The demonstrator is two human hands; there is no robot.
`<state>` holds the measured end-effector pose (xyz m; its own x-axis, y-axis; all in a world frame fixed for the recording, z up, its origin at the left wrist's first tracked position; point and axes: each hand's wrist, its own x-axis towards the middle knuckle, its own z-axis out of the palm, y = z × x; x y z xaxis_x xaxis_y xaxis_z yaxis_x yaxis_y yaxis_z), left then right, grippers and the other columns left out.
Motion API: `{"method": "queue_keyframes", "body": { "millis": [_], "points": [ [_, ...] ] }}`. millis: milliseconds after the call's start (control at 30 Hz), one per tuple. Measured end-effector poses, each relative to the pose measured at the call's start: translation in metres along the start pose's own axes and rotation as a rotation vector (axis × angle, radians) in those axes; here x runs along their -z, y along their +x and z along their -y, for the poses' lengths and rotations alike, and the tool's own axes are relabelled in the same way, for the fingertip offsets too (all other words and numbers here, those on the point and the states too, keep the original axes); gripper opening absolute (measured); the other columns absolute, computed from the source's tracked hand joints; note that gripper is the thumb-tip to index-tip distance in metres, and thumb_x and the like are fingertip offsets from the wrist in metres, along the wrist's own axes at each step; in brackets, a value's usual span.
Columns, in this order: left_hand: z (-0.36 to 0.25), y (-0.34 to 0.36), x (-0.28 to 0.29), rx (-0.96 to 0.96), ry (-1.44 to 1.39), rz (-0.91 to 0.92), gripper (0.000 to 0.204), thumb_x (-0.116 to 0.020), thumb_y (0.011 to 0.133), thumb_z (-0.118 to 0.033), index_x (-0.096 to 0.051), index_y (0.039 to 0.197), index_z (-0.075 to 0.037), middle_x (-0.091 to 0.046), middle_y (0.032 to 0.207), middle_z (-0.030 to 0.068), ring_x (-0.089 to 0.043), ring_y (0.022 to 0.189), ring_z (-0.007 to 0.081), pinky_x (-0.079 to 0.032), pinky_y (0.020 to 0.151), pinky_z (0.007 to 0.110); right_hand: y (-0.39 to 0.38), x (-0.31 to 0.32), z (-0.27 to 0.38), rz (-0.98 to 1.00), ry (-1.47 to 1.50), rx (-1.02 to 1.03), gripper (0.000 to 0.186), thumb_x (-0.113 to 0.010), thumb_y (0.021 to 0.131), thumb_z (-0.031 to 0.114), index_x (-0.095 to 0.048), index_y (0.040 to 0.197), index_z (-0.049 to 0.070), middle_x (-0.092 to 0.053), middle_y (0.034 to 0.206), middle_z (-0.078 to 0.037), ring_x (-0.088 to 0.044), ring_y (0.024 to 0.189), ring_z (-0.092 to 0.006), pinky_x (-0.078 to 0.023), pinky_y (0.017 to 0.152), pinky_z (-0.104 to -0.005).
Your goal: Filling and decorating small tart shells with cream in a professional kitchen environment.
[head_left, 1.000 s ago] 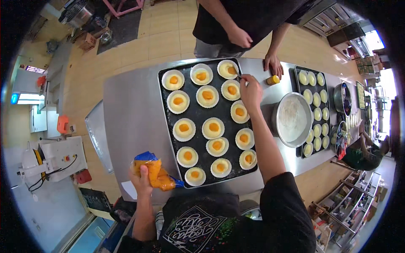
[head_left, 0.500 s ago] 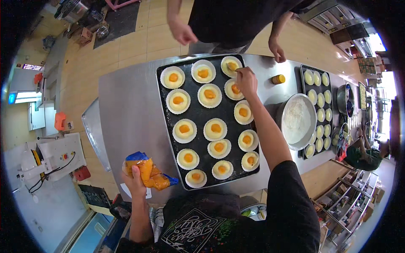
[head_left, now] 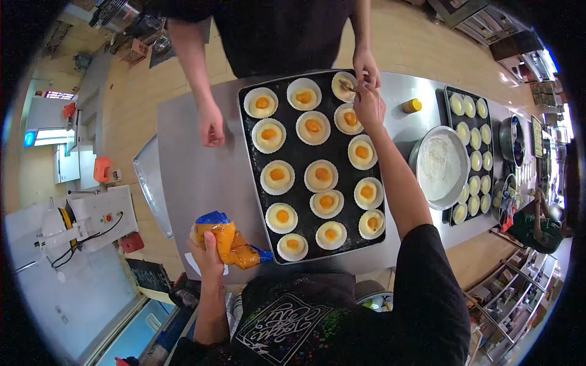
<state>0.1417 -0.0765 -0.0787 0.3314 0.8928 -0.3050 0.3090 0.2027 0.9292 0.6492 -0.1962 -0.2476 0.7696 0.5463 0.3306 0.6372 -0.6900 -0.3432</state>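
My left hand (head_left: pixel 209 255) grips a plastic bag of orange filling (head_left: pixel 227 241) with blue ends, held near the table's front edge. My right arm reaches across a dark baking tray (head_left: pixel 308 256). On it stand several white paper cups with pale dough, most topped with an orange dab, such as a middle cup (head_left: pixel 320 175). At the far right corner, my right hand (head_left: pixel 370 108) is closed on a small spoon (head_left: pixel 347 86) over a paper cup (head_left: pixel 343 94). A co-worker's hand (head_left: pixel 366 66) is right beside my fingers; whether they touch is unclear.
The co-worker's other hand (head_left: pixel 211 125) hangs over the steel table (head_left: pixel 189 165), left of the tray. To the right stand a small yellow-capped jar (head_left: pixel 412 106), a metal bowl of white powder (head_left: pixel 437 168) and a second tray (head_left: pixel 456 110) with pale dough pieces.
The co-worker has leaned in, bringing one hand beside my right hand and the other over the table's left side. My right hand stays at the far corner cup; my left still holds the bag.
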Motion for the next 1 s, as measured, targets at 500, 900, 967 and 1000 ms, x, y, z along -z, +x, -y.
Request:
{"method": "queue_keyframes", "body": {
  "millis": [500,900,967,1000],
  "points": [
    [0.024,-0.022,0.017,-0.018,0.011,0.061,0.06,-0.064,0.103,-0.047,-0.045,0.136,-0.001,-0.056,0.119,0.0118,-0.061,0.102,0.0178,-0.054,0.088,0.029,-0.009,0.007,-0.004,0.042,0.188,-0.155,0.021,-0.061,0.091,0.011,-0.076,0.105,0.01,-0.073,0.098,-0.009,-0.069,0.079,-0.0315,-0.055,0.07,-0.0399],
    [-0.003,-0.048,0.002,-0.127,-0.003,0.072,0.04,-0.059,0.106,-0.039,-0.059,0.123,-0.002,-0.065,0.106,0.0075,-0.062,0.088,0.0141,-0.051,0.082,0.027,-0.017,0.001,0.001,-0.135,0.941,-0.409,0.019,-0.06,0.095,0.008,-0.072,0.107,0.0,-0.073,0.09,-0.009,-0.062,0.069,-0.0153,-0.052,0.064,-0.0256],
    [-0.003,-0.053,-0.002,-0.145,0.003,0.055,0.042,-0.058,0.107,-0.041,-0.059,0.123,-0.002,-0.065,0.106,0.0076,-0.062,0.087,0.0144,-0.051,0.081,0.027,-0.027,0.015,-0.005,-0.243,1.031,-0.403,0.018,-0.06,0.098,0.007,-0.07,0.11,-0.001,-0.071,0.091,-0.009,-0.057,0.066,-0.0119,-0.048,0.061,-0.0213],
    [-0.003,-0.058,0.001,-0.162,0.013,0.018,0.043,-0.057,0.107,-0.042,-0.059,0.124,-0.002,-0.065,0.107,0.0077,-0.062,0.087,0.0147,-0.051,0.081,0.027,-0.032,0.032,0.007,-0.24,1.046,-0.399,0.018,-0.06,0.098,0.007,-0.07,0.11,-0.001,-0.071,0.091,-0.009,-0.057,0.066,-0.0119,-0.048,0.061,-0.0213]
  ]
}}
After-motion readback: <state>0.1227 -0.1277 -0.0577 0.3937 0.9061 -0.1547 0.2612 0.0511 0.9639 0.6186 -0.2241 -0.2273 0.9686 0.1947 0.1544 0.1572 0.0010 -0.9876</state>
